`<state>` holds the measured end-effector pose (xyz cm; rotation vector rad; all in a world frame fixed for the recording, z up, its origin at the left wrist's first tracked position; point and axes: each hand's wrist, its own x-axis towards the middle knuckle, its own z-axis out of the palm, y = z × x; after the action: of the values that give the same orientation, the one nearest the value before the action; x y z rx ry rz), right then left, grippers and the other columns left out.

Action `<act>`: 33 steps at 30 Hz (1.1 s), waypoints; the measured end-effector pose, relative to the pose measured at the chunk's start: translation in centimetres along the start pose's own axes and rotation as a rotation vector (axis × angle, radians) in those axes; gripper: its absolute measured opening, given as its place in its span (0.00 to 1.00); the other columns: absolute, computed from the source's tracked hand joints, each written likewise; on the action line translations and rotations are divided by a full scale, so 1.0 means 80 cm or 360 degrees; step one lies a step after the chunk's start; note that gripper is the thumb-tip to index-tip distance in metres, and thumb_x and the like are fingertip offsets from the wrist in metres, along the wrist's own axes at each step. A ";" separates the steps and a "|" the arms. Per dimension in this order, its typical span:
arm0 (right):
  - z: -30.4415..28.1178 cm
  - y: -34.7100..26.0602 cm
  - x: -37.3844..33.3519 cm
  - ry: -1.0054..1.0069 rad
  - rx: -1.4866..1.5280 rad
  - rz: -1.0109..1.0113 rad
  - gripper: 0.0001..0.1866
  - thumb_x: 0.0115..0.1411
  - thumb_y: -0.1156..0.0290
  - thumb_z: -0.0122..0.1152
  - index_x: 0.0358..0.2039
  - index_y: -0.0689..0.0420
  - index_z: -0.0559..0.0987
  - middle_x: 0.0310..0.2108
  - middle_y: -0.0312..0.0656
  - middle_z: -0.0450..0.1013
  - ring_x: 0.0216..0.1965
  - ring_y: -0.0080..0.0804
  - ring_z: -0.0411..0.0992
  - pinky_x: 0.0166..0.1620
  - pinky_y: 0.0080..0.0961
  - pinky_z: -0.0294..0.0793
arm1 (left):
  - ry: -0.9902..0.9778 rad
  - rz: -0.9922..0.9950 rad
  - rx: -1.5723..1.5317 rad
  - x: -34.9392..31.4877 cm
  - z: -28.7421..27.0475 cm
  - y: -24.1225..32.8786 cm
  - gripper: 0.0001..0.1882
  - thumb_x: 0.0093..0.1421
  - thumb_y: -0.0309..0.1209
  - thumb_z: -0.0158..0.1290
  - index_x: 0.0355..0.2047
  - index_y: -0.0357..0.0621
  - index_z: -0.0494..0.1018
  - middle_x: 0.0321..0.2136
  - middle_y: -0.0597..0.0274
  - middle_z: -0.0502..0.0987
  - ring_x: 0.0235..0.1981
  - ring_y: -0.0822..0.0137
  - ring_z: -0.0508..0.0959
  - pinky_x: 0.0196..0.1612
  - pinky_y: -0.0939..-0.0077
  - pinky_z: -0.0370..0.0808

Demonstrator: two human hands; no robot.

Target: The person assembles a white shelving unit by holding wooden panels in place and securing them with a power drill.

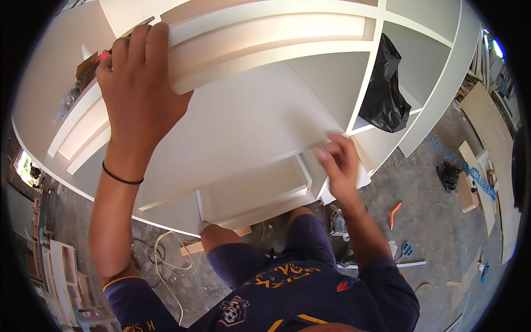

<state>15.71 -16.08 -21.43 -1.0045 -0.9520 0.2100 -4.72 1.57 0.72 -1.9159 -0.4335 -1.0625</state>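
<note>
A large white cabinet carcass (pixel 238 122) lies in front of me, with long white rails (pixel 265 52) across its far part. My left hand (pixel 138 83) is wrapped over a rail, fingers on top and thumb at the lower side. Beside its knuckles are a red-ended object (pixel 104 55) and a dark thin bar (pixel 145 22), partly hidden, whose kind I cannot make out. Slightly blurred, my right hand (pixel 342 166) is near the cabinet's right corner with loosely curled fingers, thumb apart and nothing visible in them. Close to my knees is a shallow white frame (pixel 301 171).
A black plastic bag (pixel 384 88) lies in a right-hand compartment. On the concrete floor are an orange tool (pixel 395 214), blue-handled scissors (pixel 406 250), a coiled blue hose (pixel 470 180) and a pale cable (pixel 163 271). Wooden boards (pixel 487 127) stand at the right.
</note>
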 end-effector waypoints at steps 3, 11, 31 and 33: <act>0.068 -0.002 0.121 -0.0381 0.1059 0.0456 0.09 0.63 0.73 0.53 0.43 0.60 0.71 0.34 0.36 0.70 0.35 0.22 0.69 0.38 0.23 0.71 | 0.0017 -0.0018 -0.0043 0.005 -0.002 0.005 0.35 0.36 0.36 0.65 0.47 0.45 0.66 0.43 0.62 0.70 0.42 0.59 0.69 0.41 0.61 0.63; 0.129 0.015 0.253 -0.0845 0.2202 0.0205 0.23 0.65 0.56 0.48 0.53 0.61 0.70 0.52 0.44 0.70 0.54 0.37 0.68 0.57 0.35 0.69 | -0.0092 -0.0062 -0.0098 0.005 -0.008 0.006 0.39 0.33 0.34 0.66 0.48 0.43 0.65 0.44 0.60 0.68 0.44 0.58 0.67 0.43 0.63 0.61; 0.129 -0.006 0.274 -0.0015 0.1500 0.0321 0.27 0.66 0.52 0.42 0.57 0.60 0.67 0.57 0.49 0.66 0.56 0.46 0.65 0.59 0.42 0.67 | 0.0052 -0.0037 -0.0091 -0.001 -0.001 0.004 0.35 0.29 0.32 0.64 0.44 0.46 0.67 0.40 0.63 0.67 0.40 0.62 0.66 0.38 0.62 0.60; 0.131 -0.008 0.272 0.0018 0.1496 0.0341 0.27 0.66 0.52 0.42 0.57 0.60 0.67 0.57 0.49 0.65 0.57 0.46 0.65 0.59 0.42 0.67 | 0.0066 -0.0045 -0.0101 -0.003 0.000 0.005 0.36 0.28 0.32 0.65 0.43 0.47 0.67 0.40 0.63 0.67 0.39 0.63 0.66 0.37 0.62 0.59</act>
<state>20.58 2.11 -6.31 -0.2283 -0.6103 0.7501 -4.63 1.37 0.32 -1.9448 -0.4092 -1.1447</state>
